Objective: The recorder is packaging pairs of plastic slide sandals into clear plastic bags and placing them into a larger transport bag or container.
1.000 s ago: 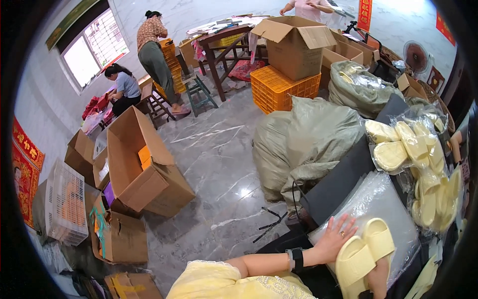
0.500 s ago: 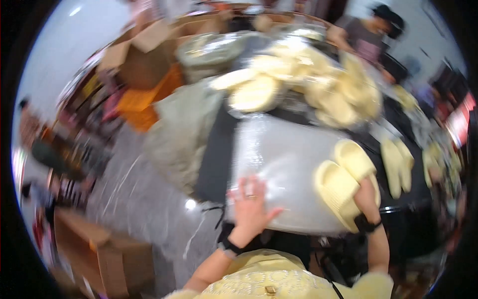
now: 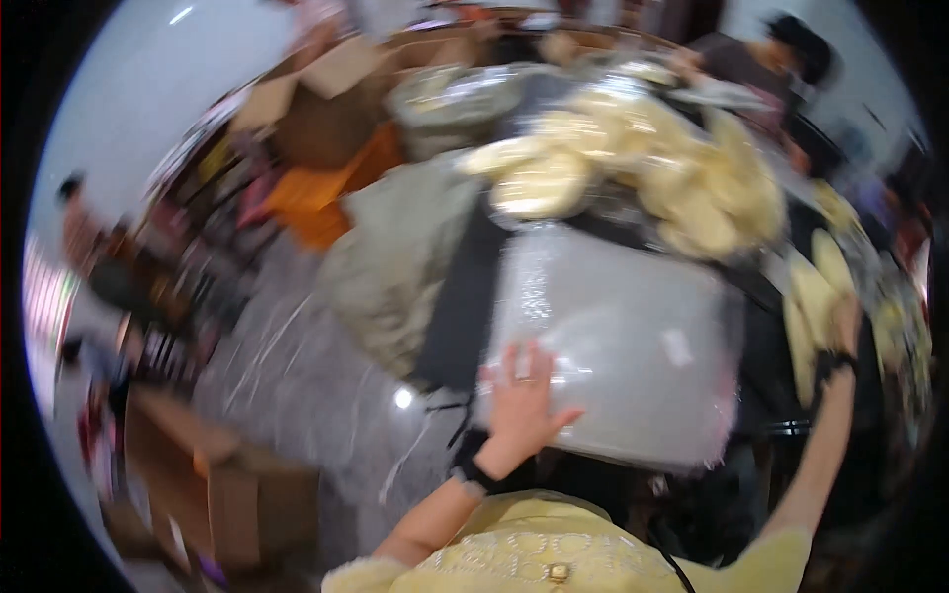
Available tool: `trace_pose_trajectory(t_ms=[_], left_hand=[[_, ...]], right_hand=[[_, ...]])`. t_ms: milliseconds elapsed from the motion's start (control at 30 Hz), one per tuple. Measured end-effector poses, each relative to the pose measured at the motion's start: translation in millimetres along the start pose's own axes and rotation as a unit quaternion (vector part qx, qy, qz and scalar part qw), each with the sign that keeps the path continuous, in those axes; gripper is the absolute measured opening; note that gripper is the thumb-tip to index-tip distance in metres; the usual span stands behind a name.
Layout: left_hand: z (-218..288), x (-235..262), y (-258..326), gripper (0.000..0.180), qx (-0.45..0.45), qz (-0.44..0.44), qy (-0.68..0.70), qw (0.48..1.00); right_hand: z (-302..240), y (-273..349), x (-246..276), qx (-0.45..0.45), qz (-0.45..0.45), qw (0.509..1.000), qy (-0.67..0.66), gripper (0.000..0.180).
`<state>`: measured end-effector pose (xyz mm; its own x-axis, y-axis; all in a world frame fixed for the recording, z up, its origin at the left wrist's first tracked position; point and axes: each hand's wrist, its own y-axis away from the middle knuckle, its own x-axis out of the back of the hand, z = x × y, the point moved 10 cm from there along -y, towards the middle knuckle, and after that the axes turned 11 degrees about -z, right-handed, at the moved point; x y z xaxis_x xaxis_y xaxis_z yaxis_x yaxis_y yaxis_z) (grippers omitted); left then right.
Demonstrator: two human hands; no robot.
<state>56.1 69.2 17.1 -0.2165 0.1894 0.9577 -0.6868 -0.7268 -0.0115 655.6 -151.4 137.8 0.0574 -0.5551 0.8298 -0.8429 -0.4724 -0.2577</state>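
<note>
My left hand [image 3: 524, 400] lies flat with fingers spread on a stack of clear plastic bags [image 3: 623, 346]. The bags rest on a black tabletop [image 3: 457, 287]. Farther right, my right hand [image 3: 843, 321] is closed around pale yellow slippers [image 3: 813, 301] at the table's right side. Its fingertips are partly hidden and blurred. A small white patch [image 3: 678, 346] shows on the bag stack. Beyond the bags lies a heap of pale yellow slippers [image 3: 707, 193], some under clear plastic.
Grey-green sacks [image 3: 400, 267] stand left of the table, by an orange container [image 3: 314, 203] and an open cardboard box [image 3: 331, 114]. Another open carton [image 3: 222, 484] sits on the floor at lower left. A person [image 3: 766, 64] is at the far right; others stand at left.
My right hand has moved right, off the bag stack, and the slippers that lay there are gone from it. My left hand stays flat on the bags. The whole view has shifted slightly.
</note>
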Motion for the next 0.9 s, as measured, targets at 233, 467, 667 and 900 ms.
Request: trace_pose_trajectory(t_ms=[233,467,667,900], left_hand=[[-2,-6,-2,0.093,-0.003,-0.017,0.053,0.998],[-1,-13,7,0.091,-0.026,-0.013,0.078,0.996],[-13,76,-47,0.059,-0.197,-0.190,0.199,0.941],[-108,120,-162,0.098,0.003,0.005,-0.092,0.996]], right_hand=[[-206,135,-107,0.077,-0.326,0.886,-0.321,0.035],[-270,262,-241,0.077,-0.562,0.761,-0.315,0.033],[-241,256,-258,-0.102,-0.596,0.578,-0.548,0.034],[-249,266,-282,-0.051,-0.696,0.406,-0.590,0.041]])
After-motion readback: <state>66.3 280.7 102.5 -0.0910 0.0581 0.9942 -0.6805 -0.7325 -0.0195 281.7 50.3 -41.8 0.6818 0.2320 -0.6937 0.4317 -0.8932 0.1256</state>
